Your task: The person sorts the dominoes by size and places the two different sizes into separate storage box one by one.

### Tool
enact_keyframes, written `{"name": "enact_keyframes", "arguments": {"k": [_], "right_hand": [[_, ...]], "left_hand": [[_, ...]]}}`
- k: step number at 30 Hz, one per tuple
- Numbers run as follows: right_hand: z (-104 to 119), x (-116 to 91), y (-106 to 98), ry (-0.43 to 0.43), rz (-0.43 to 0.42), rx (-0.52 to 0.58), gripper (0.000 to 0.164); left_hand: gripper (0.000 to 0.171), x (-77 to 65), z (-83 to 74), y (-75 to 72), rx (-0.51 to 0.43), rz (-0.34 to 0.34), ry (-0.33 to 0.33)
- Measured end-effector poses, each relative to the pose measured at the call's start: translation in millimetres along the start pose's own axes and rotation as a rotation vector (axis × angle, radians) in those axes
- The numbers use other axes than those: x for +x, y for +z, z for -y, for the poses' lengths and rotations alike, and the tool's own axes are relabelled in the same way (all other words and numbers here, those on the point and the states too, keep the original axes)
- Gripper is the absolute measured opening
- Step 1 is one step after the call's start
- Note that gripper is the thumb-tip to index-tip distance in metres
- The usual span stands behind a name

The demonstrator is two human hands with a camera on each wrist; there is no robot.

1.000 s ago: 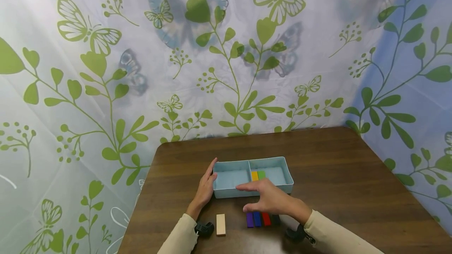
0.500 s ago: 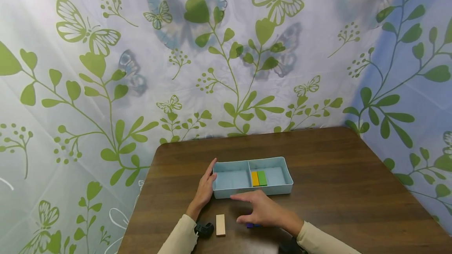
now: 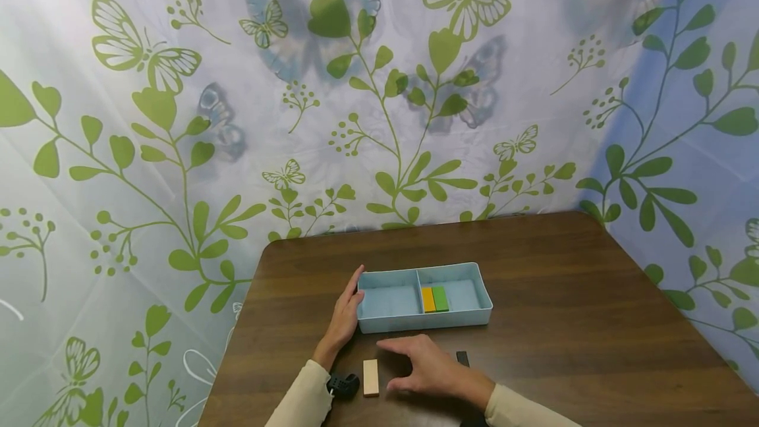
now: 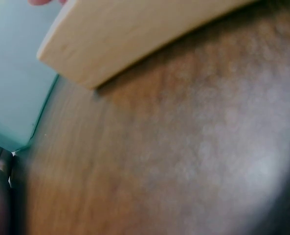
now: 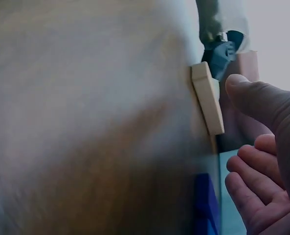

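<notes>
In the head view, a light blue two-compartment box sits on the table. My left hand grips its left end, thumb over the rim and fingers along the outside. A plain wooden block lies in front of the box, also large in the left wrist view. My right hand hovers just right of that block, thumb and fingers spread apart with nothing between them. In the right wrist view the thumb points toward the wooden block, and a purple block lies below it.
A yellow block and a green block lie side by side in the box's right compartment. A black block shows behind my right hand. The brown table reaches back to a patterned curtain.
My right hand has moved left and toward me, from over the box's front edge to beside the wooden block, uncovering the yellow and green blocks. My left hand stays on the box.
</notes>
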State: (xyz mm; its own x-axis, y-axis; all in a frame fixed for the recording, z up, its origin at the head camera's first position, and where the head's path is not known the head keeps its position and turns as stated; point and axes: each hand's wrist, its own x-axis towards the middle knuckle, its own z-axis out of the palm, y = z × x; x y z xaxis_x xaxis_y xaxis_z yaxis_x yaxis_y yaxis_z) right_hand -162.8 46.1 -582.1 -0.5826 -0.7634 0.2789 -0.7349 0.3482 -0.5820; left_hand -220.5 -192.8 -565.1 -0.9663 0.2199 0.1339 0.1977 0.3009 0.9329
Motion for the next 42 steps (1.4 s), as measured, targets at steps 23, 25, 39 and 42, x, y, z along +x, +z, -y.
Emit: {"name": "enact_keyframes", "arguments": {"k": [23, 25, 39, 42], "right_hand": [[3.6, 7.3, 23.6, -0.025, 0.039, -0.022, 0.064], [4.7, 8.0, 23.9, -0.031, 0.04, -0.022, 0.063], [7.6, 10.7, 24.5, -0.032, 0.058, -0.028, 0.059], [6.3, 9.6, 23.7, -0.035, 0.053, -0.012, 0.059]], "left_hand": [[0.054, 1.2, 0.2, -1.0, 0.003, 0.023, 0.003], [0.054, 1.1, -0.1, -0.9, 0.003, 0.022, 0.006], [0.053, 0.9, 1.9, -0.6, 0.001, 0.015, 0.013], [0.054, 0.7, 2.4, 0.1, -0.009, 0.006, 0.016]]}}
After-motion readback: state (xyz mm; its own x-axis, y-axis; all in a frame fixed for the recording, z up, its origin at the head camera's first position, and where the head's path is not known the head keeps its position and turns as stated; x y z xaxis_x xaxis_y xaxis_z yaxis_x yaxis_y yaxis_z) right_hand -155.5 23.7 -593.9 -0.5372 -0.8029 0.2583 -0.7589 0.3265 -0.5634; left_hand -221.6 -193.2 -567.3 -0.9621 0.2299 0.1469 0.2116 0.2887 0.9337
